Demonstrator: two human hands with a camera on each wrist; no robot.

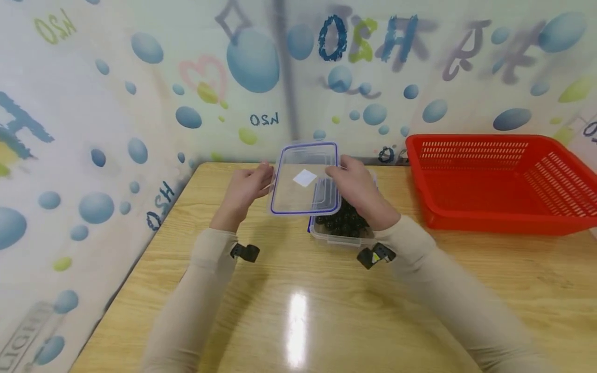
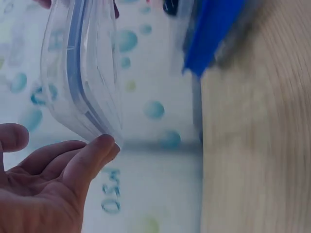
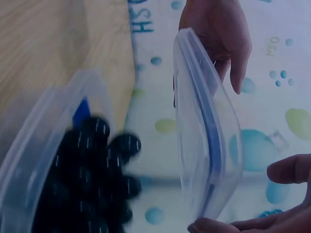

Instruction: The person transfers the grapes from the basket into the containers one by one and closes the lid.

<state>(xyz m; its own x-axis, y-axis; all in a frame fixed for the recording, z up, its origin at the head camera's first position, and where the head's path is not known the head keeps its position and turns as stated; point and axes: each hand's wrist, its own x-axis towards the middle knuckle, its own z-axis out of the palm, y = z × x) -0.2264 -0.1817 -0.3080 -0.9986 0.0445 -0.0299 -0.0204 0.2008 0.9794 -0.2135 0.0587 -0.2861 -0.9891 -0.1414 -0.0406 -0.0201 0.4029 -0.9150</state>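
A clear plastic lid (image 1: 305,199) with a blue seal and a white diamond-shaped label is held up between both hands. My left hand (image 1: 247,190) is at its left edge; in the left wrist view the fingertips (image 2: 104,143) touch the rim and the thumb stands apart. My right hand (image 1: 356,181) holds the opposite edge, thumb above and fingers (image 3: 214,226) at the rim. Below and right of the lid, a clear container (image 1: 342,240) holds dark round grapes (image 1: 344,220). The lid and right hand partly cover it.
A red plastic basket (image 1: 503,220) with slotted walls stands at the right on the wooden table (image 1: 261,316). A patterned wall covering (image 1: 154,93) closes off the left and back sides. Both wrists carry black straps.
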